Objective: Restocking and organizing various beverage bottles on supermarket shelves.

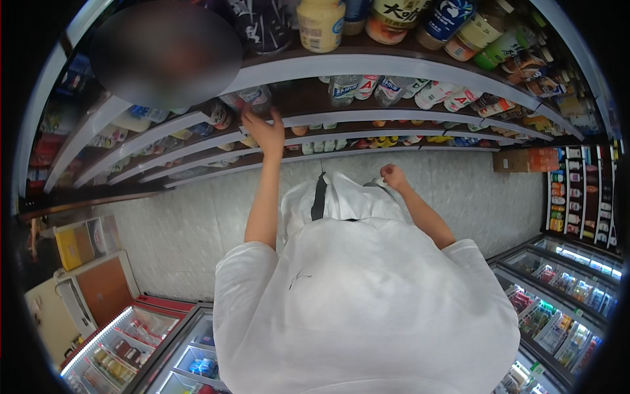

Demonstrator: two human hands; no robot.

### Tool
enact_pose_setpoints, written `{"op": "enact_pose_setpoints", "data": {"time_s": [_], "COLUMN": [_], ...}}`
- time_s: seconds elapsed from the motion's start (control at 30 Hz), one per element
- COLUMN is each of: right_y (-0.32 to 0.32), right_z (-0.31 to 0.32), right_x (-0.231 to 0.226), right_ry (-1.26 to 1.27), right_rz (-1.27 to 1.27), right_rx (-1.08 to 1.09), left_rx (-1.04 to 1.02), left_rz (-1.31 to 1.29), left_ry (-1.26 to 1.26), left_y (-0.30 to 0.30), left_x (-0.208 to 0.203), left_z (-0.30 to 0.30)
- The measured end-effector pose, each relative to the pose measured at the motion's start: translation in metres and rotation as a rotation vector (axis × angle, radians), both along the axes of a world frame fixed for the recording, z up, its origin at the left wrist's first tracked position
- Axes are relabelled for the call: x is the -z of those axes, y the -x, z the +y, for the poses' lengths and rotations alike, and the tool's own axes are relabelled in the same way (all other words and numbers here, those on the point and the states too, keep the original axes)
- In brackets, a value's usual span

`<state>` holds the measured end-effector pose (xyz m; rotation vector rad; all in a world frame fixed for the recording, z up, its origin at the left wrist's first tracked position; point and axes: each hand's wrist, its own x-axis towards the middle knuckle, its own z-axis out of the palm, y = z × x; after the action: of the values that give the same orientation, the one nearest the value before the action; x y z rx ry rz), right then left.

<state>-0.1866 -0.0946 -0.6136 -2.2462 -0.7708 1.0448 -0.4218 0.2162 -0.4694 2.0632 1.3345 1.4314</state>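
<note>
My left hand (264, 133) reaches up to a shelf on the left side of the shelving. Its thumb stands apart from its fingers, and the fingertips are at a clear plastic bottle (258, 98) with a blue-and-white label; I cannot tell how firmly they touch it. More clear bottles with similar labels (344, 88) stand farther right on the same shelf. My right hand (392, 176) hangs low beside my white clothing, its fingers curled closed. A thin grey edge or strap shows near it, and what is inside the fingers cannot be made out.
Shelving (367, 64) with several tiers of drinks curves across the front. Large jars and bottles (321, 26) stand on the top tier. Cardboard boxes (518, 160) sit on the floor at right. Lit glass-fronted coolers (558, 289) are behind right, chest freezers (141, 328) behind left.
</note>
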Motion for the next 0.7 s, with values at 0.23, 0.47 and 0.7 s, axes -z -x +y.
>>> {"op": "enact_pose_setpoints", "data": {"time_s": [0.23,0.47,0.7], "right_y": [-0.011,-0.014,-0.02], "right_z": [0.025,0.028,0.018], "right_x": [-0.02,-0.021,-0.028], "right_ry": [0.06,0.051,0.1], "right_rz": [-0.021,-0.252,-0.337], "right_rx": [-0.132,-0.334,-0.456], "left_rx": [-0.07,-0.367,-0.203], "left_rz": [-0.04,0.041,0.024], "left_ry": [0.03,0.237,0.065], "left_y": [0.007,-0.025,-0.014], "left_x": [-0.004,-0.018,-0.012], "left_z": [0.043,0.043,0.034]}}
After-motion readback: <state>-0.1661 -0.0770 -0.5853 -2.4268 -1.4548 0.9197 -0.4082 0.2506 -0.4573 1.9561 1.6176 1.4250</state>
